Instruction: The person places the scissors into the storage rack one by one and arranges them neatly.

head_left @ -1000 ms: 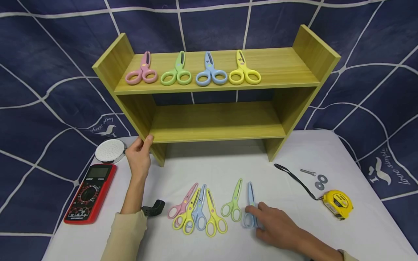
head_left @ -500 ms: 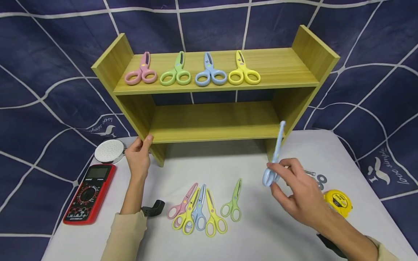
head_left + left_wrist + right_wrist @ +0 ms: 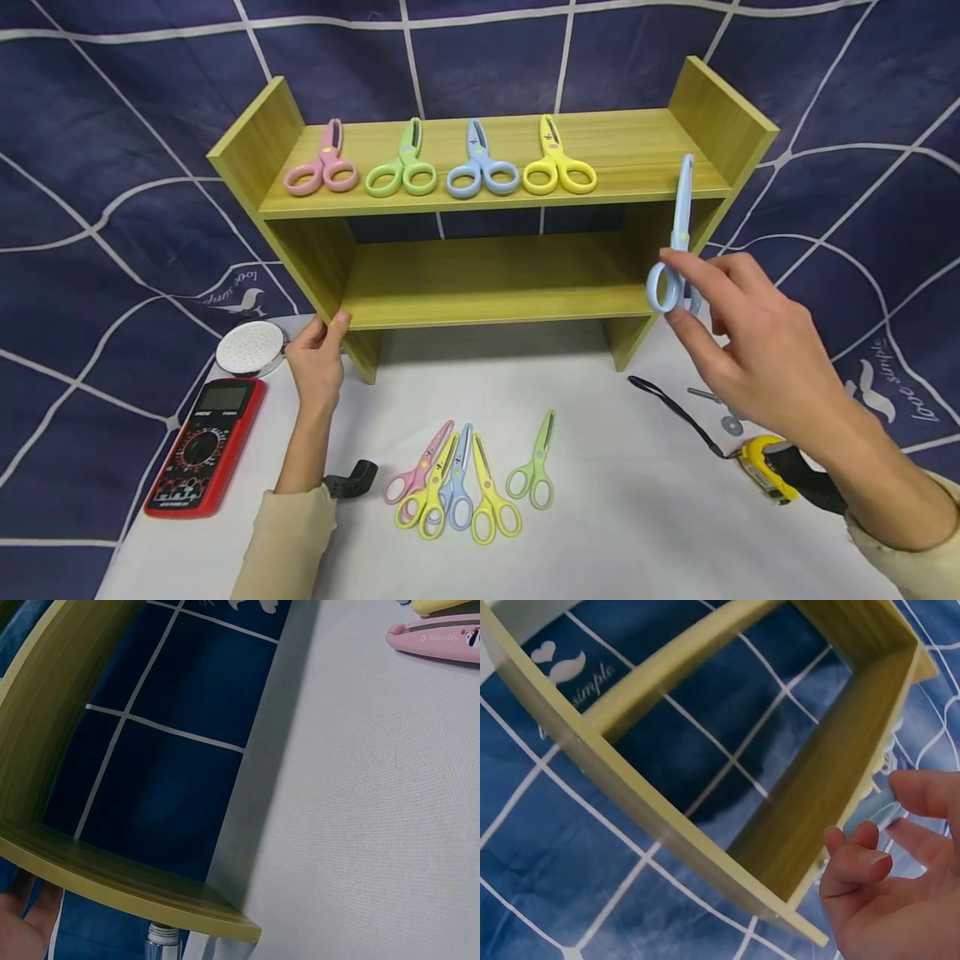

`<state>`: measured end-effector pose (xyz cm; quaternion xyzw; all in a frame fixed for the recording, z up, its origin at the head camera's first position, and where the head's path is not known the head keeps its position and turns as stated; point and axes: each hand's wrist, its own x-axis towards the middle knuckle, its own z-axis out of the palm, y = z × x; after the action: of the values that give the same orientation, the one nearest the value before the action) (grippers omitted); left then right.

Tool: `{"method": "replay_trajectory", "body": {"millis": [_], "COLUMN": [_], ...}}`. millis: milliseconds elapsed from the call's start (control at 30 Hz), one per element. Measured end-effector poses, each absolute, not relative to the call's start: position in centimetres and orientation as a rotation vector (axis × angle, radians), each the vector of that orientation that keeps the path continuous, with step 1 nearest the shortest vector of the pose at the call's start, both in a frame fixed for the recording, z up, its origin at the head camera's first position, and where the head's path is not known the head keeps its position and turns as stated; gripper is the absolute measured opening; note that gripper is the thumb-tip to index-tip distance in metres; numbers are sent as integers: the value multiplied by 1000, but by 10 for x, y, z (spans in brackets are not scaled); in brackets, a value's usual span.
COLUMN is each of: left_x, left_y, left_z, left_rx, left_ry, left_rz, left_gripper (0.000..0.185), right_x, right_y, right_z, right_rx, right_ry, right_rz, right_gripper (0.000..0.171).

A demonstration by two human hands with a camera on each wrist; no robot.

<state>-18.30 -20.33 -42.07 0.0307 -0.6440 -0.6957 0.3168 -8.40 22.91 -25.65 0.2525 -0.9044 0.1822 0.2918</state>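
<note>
Between thumb and fingers my right hand (image 3: 765, 333) pinches blue scissors (image 3: 681, 208) by the handle loops, blades pointing up, in front of the upper shelf's right end. In the right wrist view, fingers partly hide the scissors (image 3: 877, 810). My left hand (image 3: 317, 362) grips the left side panel of the wooden shelf (image 3: 495, 287) near its lower board. On the upper board lie pink scissors (image 3: 325, 162), green scissors (image 3: 405, 162), blue scissors (image 3: 480, 162) and yellow scissors (image 3: 555, 158) in a row. Several overlapping scissors (image 3: 486, 492) and separate green scissors (image 3: 537, 467) lie on the table.
A red multimeter (image 3: 206, 446) and a shower head (image 3: 251, 347) lie at the left. On the right are a yellow tape measure (image 3: 761, 467) with a black strap (image 3: 678, 408) and a washer (image 3: 732, 426), beneath the right arm. A patterned blue cloth (image 3: 480, 58) hangs behind.
My right hand has picked the blue scissors off the table and raised them, moving right and up to the upper shelf's height. The left hand stays on the side panel.
</note>
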Motion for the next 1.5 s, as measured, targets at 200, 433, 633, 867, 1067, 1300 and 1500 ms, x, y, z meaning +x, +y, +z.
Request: {"method": "replay_trajectory", "body": {"millis": [200, 433, 633, 867, 1067, 1300, 1500], "left_x": [-181, -183, -182, -184, -184, -185, -185], "left_y": [-201, -202, -202, -202, -202, -202, -201], "left_z": [-419, -421, -416, -421, -421, -421, -421], "left_rx": [93, 90, 95, 122, 121, 109, 110], "left_ry": [-1701, -1662, -1684, -1675, -1673, -1661, -1660], "left_rz": [-1834, -1864, -1847, -1848, -1857, -1874, -1871], "left_gripper": [24, 22, 25, 22, 26, 26, 25], "right_x": [-95, -122, -149, -165, -161, -124, -86], "right_y": [231, 224, 215, 215, 212, 190, 171], "right_z": [-246, -238, -223, -219, -231, -287, -358], "right_rx": [625, 483, 385, 304, 318, 455, 592], "right_ry": [-2306, -2160, -2098, -2197, -2075, -1966, -2282], "right_rz": [477, 694, 838, 829, 836, 976, 1026], "right_gripper": [59, 50, 43, 41, 33, 34, 41]}}
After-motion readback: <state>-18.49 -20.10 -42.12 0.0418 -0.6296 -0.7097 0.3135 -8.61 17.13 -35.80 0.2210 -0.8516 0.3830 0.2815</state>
